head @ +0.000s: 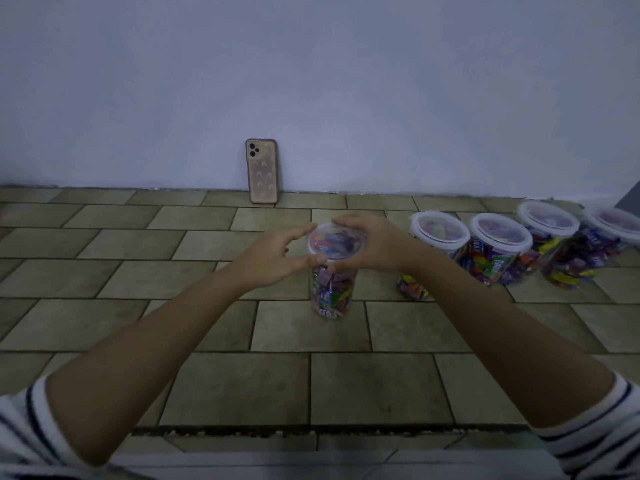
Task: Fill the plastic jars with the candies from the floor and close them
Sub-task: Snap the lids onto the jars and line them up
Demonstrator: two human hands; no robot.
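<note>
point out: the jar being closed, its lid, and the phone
jar being closed [330,292]: head view, on its candy-filled clear wall below the hands.
lid [334,237]: head view, on the clear top between the two hands.
phone [262,171]: head view, on the middle of its patterned back case.

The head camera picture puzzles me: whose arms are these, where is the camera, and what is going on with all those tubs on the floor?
There is no robot here. The camera sits on a person's head, looking forward and down, so the two bare arms reaching in from the bottom corners are that person's own. The left hand and right hand both grip the lid of a clear jar standing upright on the tiled floor. The jar is full of wrapped candies, and the hands seem to be pressing the lid on. To the right stands a row of four more jars, filled and lidded. A phone leans upright against the wall behind. I see no loose candies on the floor.
</note>
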